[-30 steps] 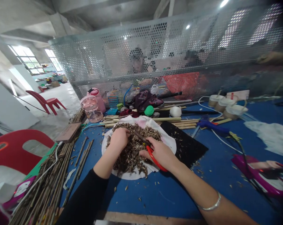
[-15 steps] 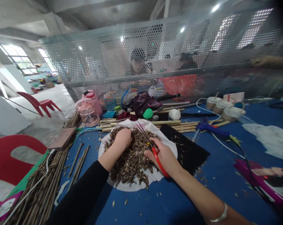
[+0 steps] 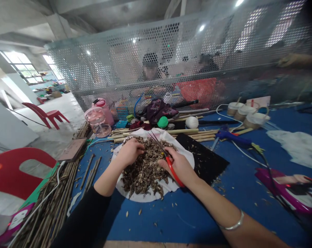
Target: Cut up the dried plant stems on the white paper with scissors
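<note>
A heap of dry brown plant bits (image 3: 145,174) lies on a white cloth (image 3: 184,143) spread over the blue table. My left hand (image 3: 130,152) is over the left side of the heap, fingers curled and pinched together; anything between them is too small or hidden to make out. In my right hand (image 3: 181,167) is a pair of scissors (image 3: 172,169) with red handles, held above the heap's right side. Their blades point up and left, slightly parted.
A black sheet (image 3: 210,162) lies right of the cloth. Behind are bamboo sticks (image 3: 204,137), a green ball (image 3: 162,122), a white ball (image 3: 192,122) and a blue glue gun (image 3: 234,138). Bundled stems (image 3: 48,203) line the left edge. Beyond the perforated screen (image 3: 106,65) sits a person.
My left hand went deeper into the heap, then drew back up and left with curled fingers. The scissors' blades, closer together a second ago, now stand slightly parted. The view shifted a little.
</note>
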`<state>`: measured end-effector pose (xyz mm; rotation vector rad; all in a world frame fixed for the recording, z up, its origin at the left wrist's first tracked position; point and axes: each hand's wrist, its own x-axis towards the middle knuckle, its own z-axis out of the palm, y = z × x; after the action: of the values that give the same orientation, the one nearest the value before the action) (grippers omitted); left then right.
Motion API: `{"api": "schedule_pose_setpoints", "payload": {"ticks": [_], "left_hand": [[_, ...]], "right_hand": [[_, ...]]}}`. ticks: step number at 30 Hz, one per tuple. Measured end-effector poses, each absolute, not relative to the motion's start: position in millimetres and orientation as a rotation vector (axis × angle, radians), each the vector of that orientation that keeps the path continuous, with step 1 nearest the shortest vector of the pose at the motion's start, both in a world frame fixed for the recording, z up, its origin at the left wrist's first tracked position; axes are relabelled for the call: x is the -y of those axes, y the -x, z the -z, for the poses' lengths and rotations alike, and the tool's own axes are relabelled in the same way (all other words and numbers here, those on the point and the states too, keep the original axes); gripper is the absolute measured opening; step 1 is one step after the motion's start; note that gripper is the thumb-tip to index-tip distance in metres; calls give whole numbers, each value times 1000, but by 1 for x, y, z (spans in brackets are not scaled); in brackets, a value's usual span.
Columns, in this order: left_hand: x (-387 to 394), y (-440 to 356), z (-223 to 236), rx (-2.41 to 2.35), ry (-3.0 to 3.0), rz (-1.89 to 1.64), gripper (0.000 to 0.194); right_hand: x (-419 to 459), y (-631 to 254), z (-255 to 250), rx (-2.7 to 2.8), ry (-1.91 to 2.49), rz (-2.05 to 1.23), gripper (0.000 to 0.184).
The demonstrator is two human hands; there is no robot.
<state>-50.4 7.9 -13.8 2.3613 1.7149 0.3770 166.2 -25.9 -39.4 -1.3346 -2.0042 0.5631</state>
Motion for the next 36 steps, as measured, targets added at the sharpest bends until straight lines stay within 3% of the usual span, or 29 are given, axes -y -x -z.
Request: {"api": "schedule_pose_setpoints", "payload": {"ticks": [5,16,24,30,32,36], "left_hand": [[12,42,13,-1688,-2332,-90,18],[21,49,17,-1927,-1924,-682,29],[39,56,20,-1787,-1865,-520,17],[26,46,17,-1939,-2076,-456,21],[15,41,17,-1993,-2151,-315,28],[-4,32,18,-1930,-2314,-67,75]], "right_hand": [[27,-167,38,2019,1348,-557,49],[27,-165,39,2036,1344,-557,46],[28,-163,40,2053,1359,-569,49],[28,-163,39,2066,1380,-546,48],[28,-163,39,2064,1373,-535,47],[28,-164,40,2057,1351,-556,47]]}}
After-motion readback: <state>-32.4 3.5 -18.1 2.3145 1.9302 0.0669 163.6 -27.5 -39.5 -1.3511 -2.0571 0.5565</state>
